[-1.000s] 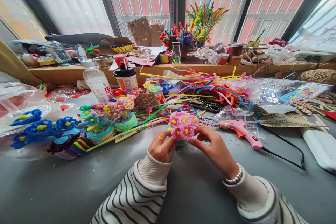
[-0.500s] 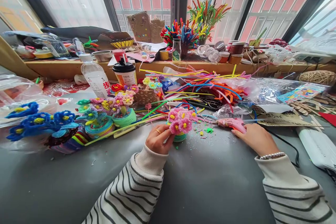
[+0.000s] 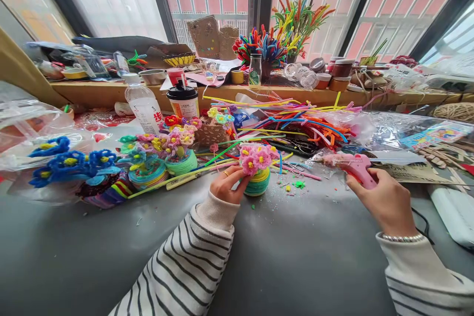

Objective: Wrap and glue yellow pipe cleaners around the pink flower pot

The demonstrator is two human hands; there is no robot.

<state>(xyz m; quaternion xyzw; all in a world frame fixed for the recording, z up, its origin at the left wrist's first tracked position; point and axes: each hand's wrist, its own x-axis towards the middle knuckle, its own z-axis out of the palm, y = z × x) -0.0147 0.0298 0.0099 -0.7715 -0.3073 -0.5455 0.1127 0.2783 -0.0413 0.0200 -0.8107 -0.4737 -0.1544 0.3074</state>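
Observation:
My left hand [image 3: 230, 185] is closed in a pinch at the lower left of a cluster of pink pipe-cleaner flowers [image 3: 256, 158] with yellow centres. These flowers sit at the top of a small round pot [image 3: 258, 182] wrapped in yellow and green. Over on the right, my right hand [image 3: 385, 195] is wrapped round the handle of a pink hot glue gun [image 3: 355, 164], which is raised off the table with its nozzle pointing left. A translucent glue stick sticks out of its back end. Scissors [image 3: 296, 168] lie between the pot and the glue gun.
Finished pots with blue flowers [image 3: 74, 163] and pastel flowers [image 3: 177, 140] stand at the left, near a water bottle [image 3: 143, 103] and a lidded cup [image 3: 183, 101]. Loose pipe cleaners [image 3: 307, 121] are heaped behind. A white box [image 3: 454, 212] lies at the right.
My right hand has lifted the glue gun from the table and gripped its handle. The pink flowers sit slightly higher, showing more of the pot. The view has shifted a little.

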